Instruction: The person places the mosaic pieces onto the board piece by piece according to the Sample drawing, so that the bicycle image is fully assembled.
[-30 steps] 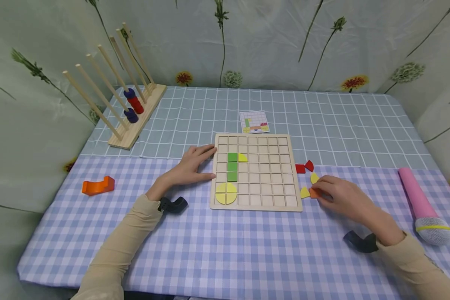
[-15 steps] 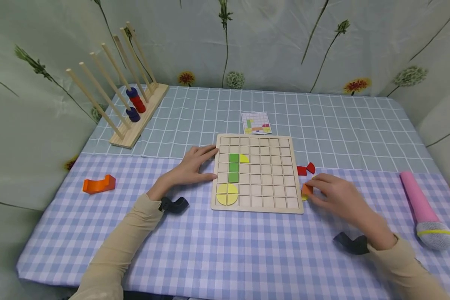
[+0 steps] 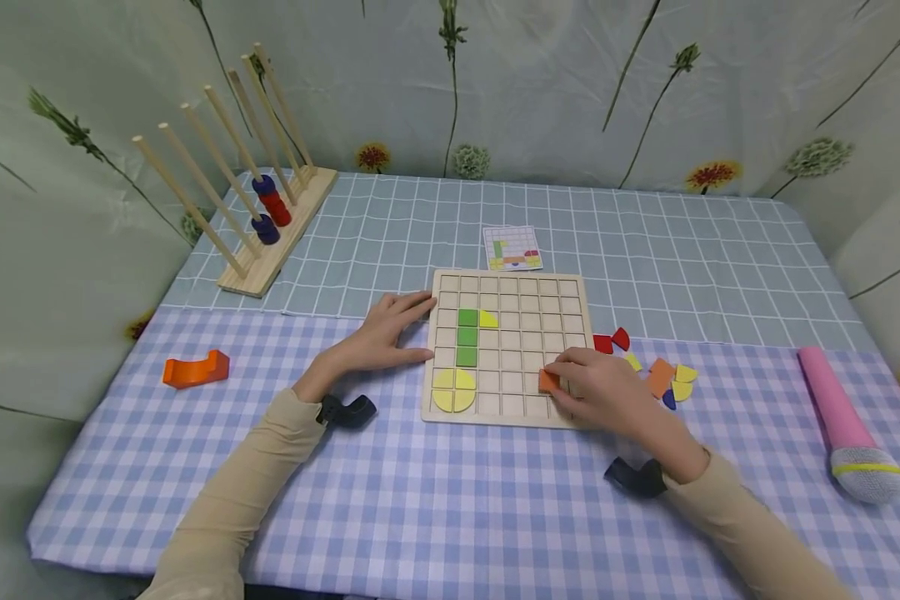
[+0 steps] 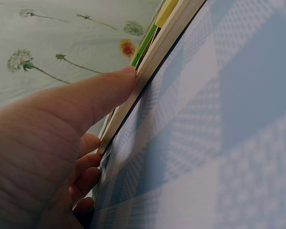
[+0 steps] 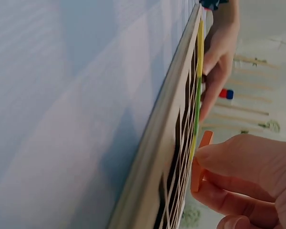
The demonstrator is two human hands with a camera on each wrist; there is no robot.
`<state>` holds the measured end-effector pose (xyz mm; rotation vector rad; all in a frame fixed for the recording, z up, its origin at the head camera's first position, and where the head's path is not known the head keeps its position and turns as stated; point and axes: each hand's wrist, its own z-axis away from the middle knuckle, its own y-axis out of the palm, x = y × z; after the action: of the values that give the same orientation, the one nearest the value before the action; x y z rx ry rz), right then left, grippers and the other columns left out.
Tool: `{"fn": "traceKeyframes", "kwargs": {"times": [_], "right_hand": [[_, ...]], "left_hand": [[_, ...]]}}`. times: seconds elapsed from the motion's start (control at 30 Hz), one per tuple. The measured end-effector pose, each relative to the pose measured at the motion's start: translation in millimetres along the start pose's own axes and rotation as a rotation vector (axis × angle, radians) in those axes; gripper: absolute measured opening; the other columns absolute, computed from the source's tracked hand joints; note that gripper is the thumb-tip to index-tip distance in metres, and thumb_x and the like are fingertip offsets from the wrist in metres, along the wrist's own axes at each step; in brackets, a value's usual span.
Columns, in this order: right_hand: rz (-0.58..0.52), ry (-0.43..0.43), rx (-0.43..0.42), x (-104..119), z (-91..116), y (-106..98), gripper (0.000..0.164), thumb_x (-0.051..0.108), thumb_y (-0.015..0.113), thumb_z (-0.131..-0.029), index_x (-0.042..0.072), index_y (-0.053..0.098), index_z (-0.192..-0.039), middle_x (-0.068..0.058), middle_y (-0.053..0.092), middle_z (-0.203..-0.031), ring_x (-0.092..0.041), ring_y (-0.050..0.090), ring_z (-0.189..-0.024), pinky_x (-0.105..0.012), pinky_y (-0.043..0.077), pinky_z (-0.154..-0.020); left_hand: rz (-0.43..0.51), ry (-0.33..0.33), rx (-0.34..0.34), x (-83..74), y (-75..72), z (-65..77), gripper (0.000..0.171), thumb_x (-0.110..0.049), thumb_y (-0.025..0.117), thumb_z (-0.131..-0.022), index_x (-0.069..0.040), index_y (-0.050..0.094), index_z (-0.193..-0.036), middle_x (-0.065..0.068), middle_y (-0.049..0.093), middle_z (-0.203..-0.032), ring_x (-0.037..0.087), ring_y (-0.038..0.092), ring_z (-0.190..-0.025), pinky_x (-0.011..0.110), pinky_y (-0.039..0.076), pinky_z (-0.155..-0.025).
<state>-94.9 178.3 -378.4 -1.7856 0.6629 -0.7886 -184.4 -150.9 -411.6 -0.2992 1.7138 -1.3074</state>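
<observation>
My right hand pinches an orange square tile over the lower right of a wooden grid board. In the right wrist view the tile is tilted between thumb and fingers, just above the board. Against the board's left edge rests my left hand; its thumb and fingertips touch the rim. Three green squares form a column on the board, beside a yellow quarter-circle. Yellow quarter-circles make a full disc at the lower left.
Loose red, yellow, orange and dark blue pieces lie right of the board. A pattern card is behind it. Farther out are a pegged wooden stand, an orange curved block and a pink toy microphone.
My right hand has picked up the orange square from beside the board and carried it left over the grid, uncovering the loose pieces. The left hand stays at the board's edge.
</observation>
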Motion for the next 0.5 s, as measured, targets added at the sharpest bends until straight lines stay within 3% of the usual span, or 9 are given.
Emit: {"fn": "traceKeyframes", "kwargs": {"times": [0.2, 0.5], "right_hand": [[-0.017, -0.018, 0.008, 15, -18, 9, 0.022, 0.018, 0.075, -0.075, 0.007, 0.074, -0.095, -0.004, 0.071, -0.089, -0.016, 0.065, -0.081, -0.028, 0.053, -0.068], [-0.034, -0.017, 0.032, 31, -36, 20, 0.018, 0.015, 0.071, -0.078, 0.009, 0.075, -0.094, -0.002, 0.071, -0.089, -0.014, 0.065, -0.082, -0.027, 0.053, -0.069]], "left_hand": [[0.015, -0.005, 0.001, -1.9, -1.0, 0.5, 0.082, -0.039, 0.068, -0.083, -0.011, 0.028, -0.149, 0.009, 0.025, -0.156, 0.028, 0.033, -0.120, 0.047, 0.025, -0.099], [0.015, -0.011, 0.001, -1.9, -1.4, 0.2, 0.081, -0.038, 0.068, -0.083, -0.010, 0.028, -0.148, 0.010, 0.026, -0.155, 0.029, 0.033, -0.120, 0.048, 0.024, -0.100]]}}
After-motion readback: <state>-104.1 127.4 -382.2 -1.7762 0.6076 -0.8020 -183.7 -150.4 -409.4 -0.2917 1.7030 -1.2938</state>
